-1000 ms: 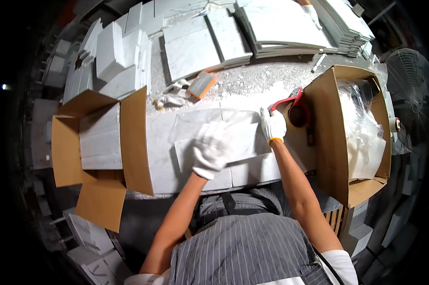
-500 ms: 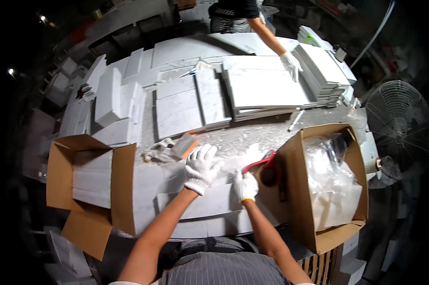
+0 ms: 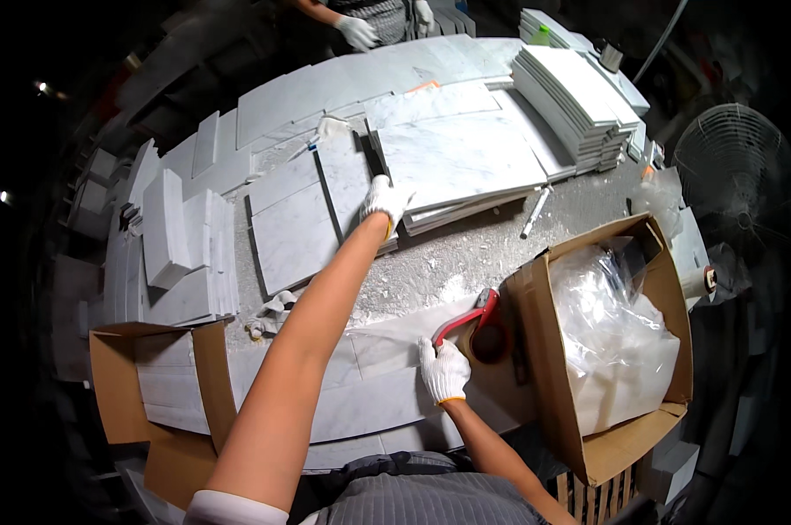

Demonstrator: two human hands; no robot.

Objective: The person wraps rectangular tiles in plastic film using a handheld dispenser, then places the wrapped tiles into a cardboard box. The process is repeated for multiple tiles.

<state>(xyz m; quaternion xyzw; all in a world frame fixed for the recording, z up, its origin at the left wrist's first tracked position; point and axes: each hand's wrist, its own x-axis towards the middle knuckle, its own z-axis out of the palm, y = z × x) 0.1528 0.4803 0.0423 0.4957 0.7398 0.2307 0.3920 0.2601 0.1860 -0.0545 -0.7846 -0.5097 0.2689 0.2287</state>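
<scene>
My left hand (image 3: 385,203), in a white knit glove, reaches far forward over the table. It is at the near edge between two stacks of white marbled tiles (image 3: 465,157), thumb apart from the fingers and nothing seen in its grasp. The fingertips are partly hidden. In my right hand (image 3: 446,371), also gloved, is the red handle of a tape dispenser (image 3: 467,318). Its brown tape roll (image 3: 490,341) rests beside the right-hand carton. Under my forearms lie pale tiles (image 3: 378,402) along the table's near side.
An open carton (image 3: 548,350) with clear plastic wrap (image 3: 605,297) stands right. Another open carton (image 3: 211,367) holds tiles at left. A thick tile stack (image 3: 579,96), a white marker (image 3: 535,213) and a fan (image 3: 735,166) are farther right. Across the table, a person's gloved hand (image 3: 357,33) shows.
My left hand has moved forward from the near tiles to the stacks. My right hand still holds the tape dispenser. The person opposite has drawn their hand back from the tiles.
</scene>
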